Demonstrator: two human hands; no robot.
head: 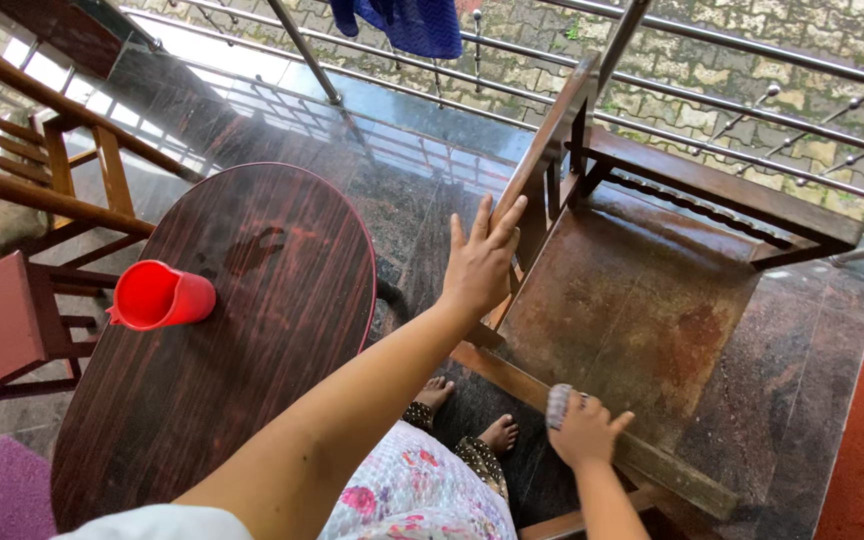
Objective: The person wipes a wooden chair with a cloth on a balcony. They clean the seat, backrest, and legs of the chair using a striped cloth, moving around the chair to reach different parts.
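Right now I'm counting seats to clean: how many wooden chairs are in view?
2: one tipped chair under both hands, right of the oval table; one chair at the left edge, partly cut off. Others may be hidden.

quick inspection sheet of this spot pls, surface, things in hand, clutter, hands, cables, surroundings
surface: dark polished stone floor, looks wet and reflective
job's things: wooden chair tipped on its side, seat board stained rusty brown; small scrubber pressed at the chair's lower rail
clutter: red jug lying on its side on the oval table; dark wet patch on the table above it
grippers: left hand open, fingers spread, flat against the chair's frame; right hand in a closed grip on the scrubber
cables: nothing seen
surroundings: metal railing with blue cloth hung over it, paved yard below, more wooden chairs at left, purple mat, bare feet on the floor
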